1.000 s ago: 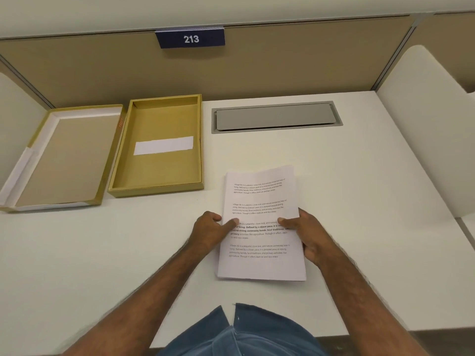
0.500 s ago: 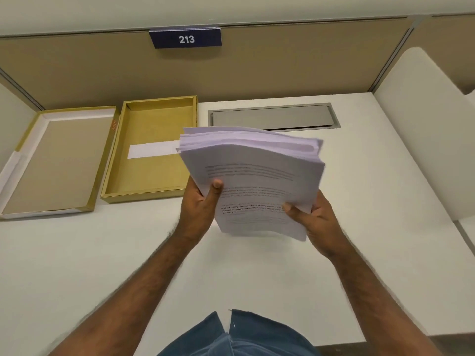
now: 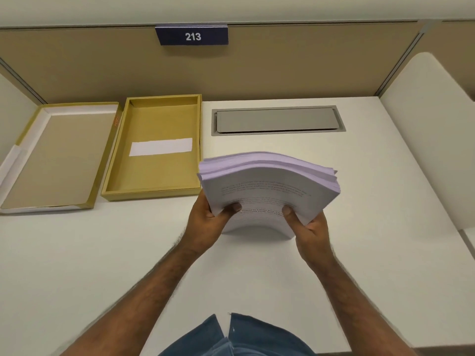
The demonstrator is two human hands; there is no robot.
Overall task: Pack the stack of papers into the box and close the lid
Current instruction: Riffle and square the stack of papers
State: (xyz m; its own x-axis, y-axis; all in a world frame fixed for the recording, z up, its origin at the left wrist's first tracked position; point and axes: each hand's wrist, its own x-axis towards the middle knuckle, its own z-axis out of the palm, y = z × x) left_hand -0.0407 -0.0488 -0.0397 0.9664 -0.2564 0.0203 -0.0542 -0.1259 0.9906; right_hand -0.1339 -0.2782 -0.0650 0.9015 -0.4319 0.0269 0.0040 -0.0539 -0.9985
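I hold a thick stack of printed white papers (image 3: 267, 186) upright on its lower edge on the desk, bowed toward me. My left hand (image 3: 208, 222) grips its left side and my right hand (image 3: 308, 229) grips its right side, thumbs on the front sheet. The open mustard-yellow box (image 3: 154, 194) lies flat just left of the stack, with only a white strip (image 3: 160, 146) inside. Its lid (image 3: 101, 173) lies upside down at the far left, beside the box.
A grey cable hatch (image 3: 277, 120) is set into the white desk (image 3: 102, 265) behind the stack. A tan partition with a "213" plate (image 3: 192, 35) closes the back. White side panels (image 3: 431, 140) stand right and left.
The stack lay flat on the desk under both hands. It was lifted, tipped up, and now stands on its lower edge, lower and a bit to the right of half a second ago.
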